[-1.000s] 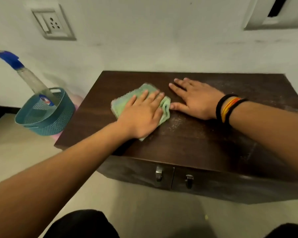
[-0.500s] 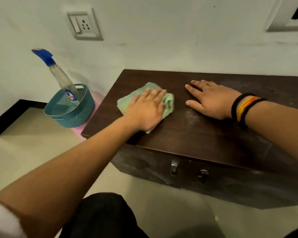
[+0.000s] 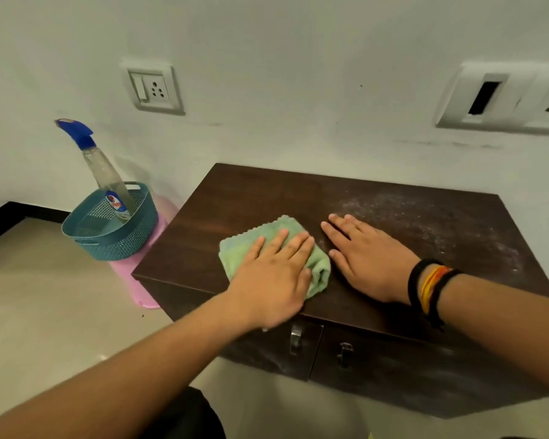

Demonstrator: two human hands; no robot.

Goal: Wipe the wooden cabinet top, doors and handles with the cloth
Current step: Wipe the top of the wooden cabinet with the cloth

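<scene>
The cloth [image 3: 317,270], green and folded, lies on the dark wooden cabinet top [image 3: 377,223] near its front edge, pinned under the left hand [image 3: 273,274], whose straight fingers press flat on it. Just right of it, the right hand [image 3: 368,261] rests palm-down, fingers straight, holding nothing, beside dusty streaks.

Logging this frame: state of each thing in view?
Cloth: folded, flat on cabinet top.
Left hand: open, pressing cloth.
Right hand: open, flat on top.
Cabinet top: dusty on the right.
Doors: closed.
Spray bottle: tilted in basket.
</scene>
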